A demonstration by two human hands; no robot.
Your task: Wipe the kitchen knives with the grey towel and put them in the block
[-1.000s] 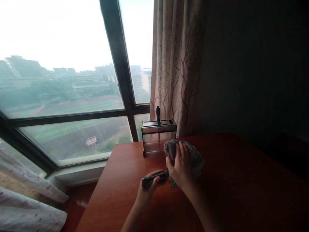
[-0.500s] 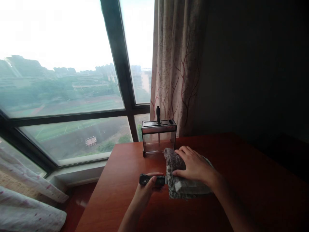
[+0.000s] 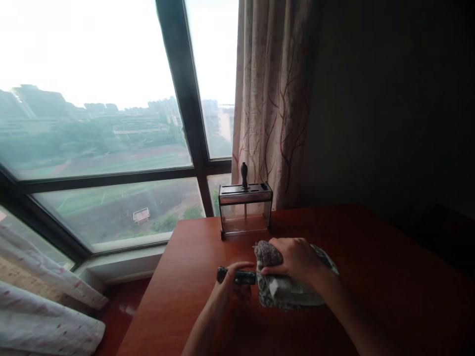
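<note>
My left hand [image 3: 230, 283] is closed around the black riveted handle of a knife [image 3: 245, 278]. The handle points left, and the blade is hidden by a grey, fluffy cloth [image 3: 270, 291]. On top of that cloth, my right hand [image 3: 295, 259] grips a bunched fold, fingers curled over it. The cloth is folded about the blade just right of the handle. Behind both hands stands a clear-sided knife block [image 3: 245, 217] with a slotted dark top. One black-handled tool [image 3: 244, 175] is upright in it, its thin rod visible through the clear side.
The reddish-brown wooden table [image 3: 178, 277] has its left edge near the window [image 3: 111, 198]. A patterned curtain [image 3: 272, 99] hangs behind the knife block. Another pale curtain [image 3: 48, 316] spreads at lower left. The right side is very dark.
My right hand has drawn the upper fold of the cloth down and bunched it under the fingers. My left hand keeps the knife handle, its grip slightly shifted.
</note>
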